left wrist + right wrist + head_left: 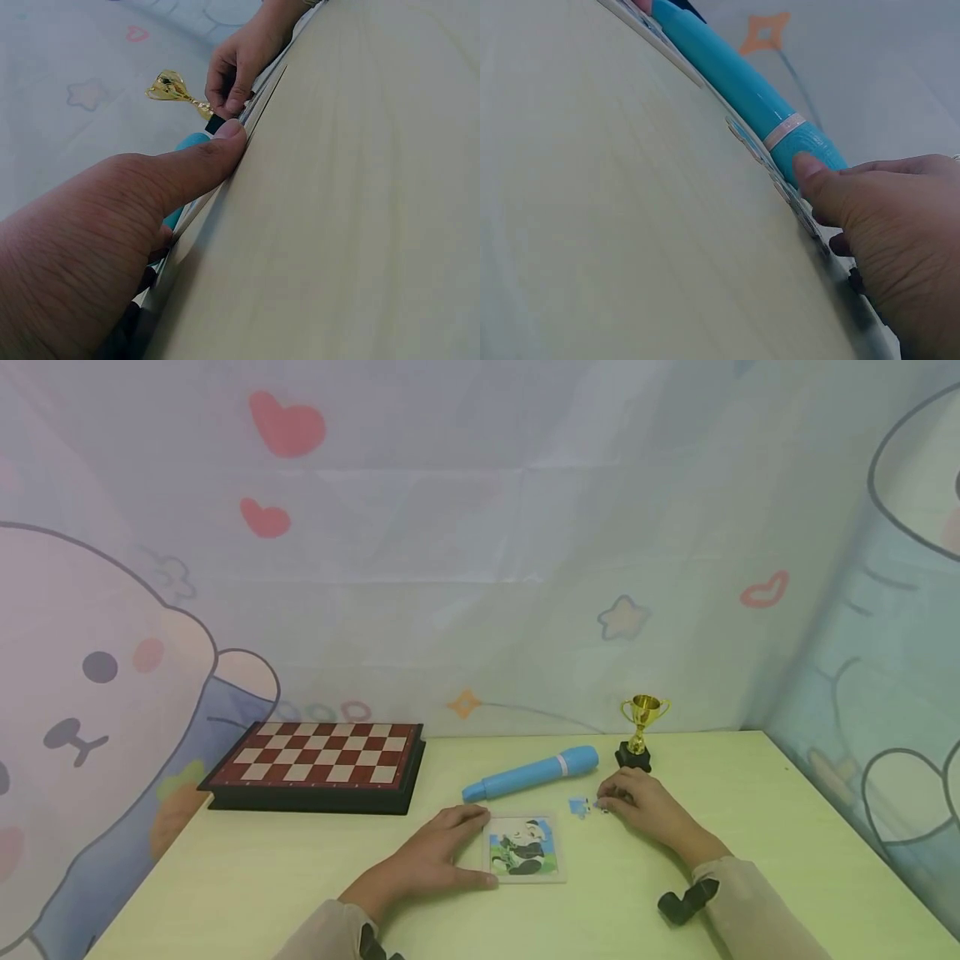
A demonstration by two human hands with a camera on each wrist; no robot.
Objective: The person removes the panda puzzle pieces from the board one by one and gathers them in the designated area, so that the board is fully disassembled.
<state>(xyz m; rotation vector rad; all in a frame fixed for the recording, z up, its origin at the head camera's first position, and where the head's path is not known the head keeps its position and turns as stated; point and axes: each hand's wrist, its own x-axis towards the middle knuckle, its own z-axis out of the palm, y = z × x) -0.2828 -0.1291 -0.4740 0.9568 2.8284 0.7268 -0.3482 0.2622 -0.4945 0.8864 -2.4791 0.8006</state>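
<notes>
A square panda jigsaw puzzle [522, 850] in a pale frame lies flat near the front middle of the table. My left hand [427, 857] holds its left side, thumb at the lower corner and fingers at the upper one. Right of the frame, a small blue jigsaw piece [577, 807] lies on the table. Beside it my right hand [645, 806] pinches another jigsaw piece [602, 808], mostly hidden by the fingertips. In the right wrist view the pieces [742, 136] appear edge-on, with the right thumb [814, 176] close to them.
Behind the puzzle lies a thick blue pen-shaped tube [525, 777] with a white band. A gold trophy cup [637, 727] on a black base stands beyond my right hand. A red-and-white chessboard box [322, 758] sits at the back left. A printed cloth [480, 543] hangs behind the table.
</notes>
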